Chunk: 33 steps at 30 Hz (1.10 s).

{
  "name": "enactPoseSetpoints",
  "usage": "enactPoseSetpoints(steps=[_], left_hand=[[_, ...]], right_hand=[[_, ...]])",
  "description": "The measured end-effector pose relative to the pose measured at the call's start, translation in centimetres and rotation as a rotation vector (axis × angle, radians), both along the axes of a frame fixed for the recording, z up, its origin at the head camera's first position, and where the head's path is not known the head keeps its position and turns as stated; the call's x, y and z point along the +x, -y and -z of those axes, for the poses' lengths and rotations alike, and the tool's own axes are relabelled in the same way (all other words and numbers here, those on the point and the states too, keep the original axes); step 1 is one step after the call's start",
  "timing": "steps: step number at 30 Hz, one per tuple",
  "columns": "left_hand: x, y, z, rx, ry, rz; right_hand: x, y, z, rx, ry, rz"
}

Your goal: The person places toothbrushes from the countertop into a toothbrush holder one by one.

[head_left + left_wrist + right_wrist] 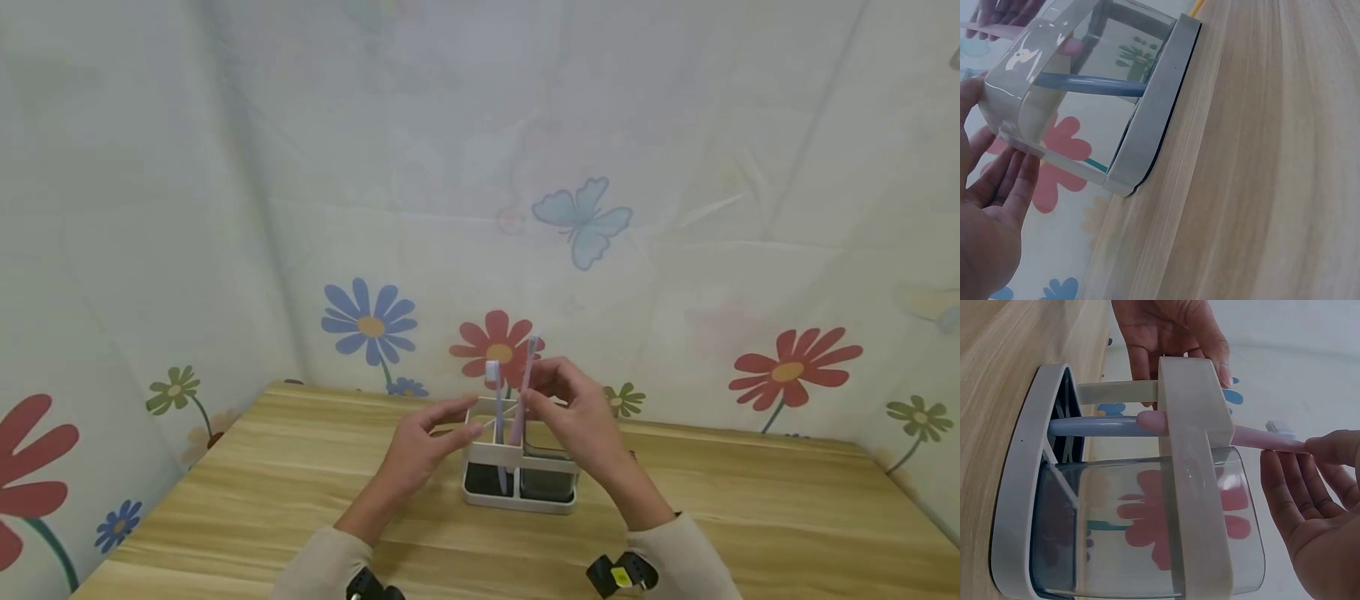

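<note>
A white toothbrush holder (495, 455) with an upper frame and a dark-lined base stands on the wooden table. My left hand (418, 446) grips the left end of its upper frame, thumb on one side and fingers on the other. Between the thumb and fingers of my right hand (588, 421) is a pink toothbrush (1260, 439), bristle end up. Its rounded lower end pokes through the frame, above the base. Beside it a blue toothbrush (1107, 427) stands in the holder, its handle reaching down to the base. A clear cup (1125, 534) sits in the right compartment.
The light wooden table (300, 492) stretches to both sides of the holder. Close behind its back edge hangs a pale curtain (450, 167) printed with flowers and a butterfly. Black straps with small devices (622, 575) sit on the wrists.
</note>
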<state>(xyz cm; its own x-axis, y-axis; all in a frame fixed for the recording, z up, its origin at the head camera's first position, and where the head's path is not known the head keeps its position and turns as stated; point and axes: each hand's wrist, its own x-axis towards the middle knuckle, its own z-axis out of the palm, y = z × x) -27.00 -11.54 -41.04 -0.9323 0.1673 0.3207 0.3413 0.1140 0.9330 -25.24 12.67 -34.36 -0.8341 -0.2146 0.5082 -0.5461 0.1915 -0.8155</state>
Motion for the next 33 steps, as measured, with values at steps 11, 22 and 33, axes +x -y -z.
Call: enactPoseSetpoints(steps=[11,22,33], left_hand=[[-0.3,0.1,0.1,0.004,-0.006,0.019],[-0.3,0.1,0.3,-0.021,-0.007,0.011],[-0.1,0.1,0.1,-0.014,0.011,-0.001]], right_hand=[[-0.3,0.1,0.5,0.04,0.075,-0.033],[-0.4,0.1,1.0,0.108,0.102,-0.022],[-0.5,0.3,1.0,0.156,0.063,-0.001]])
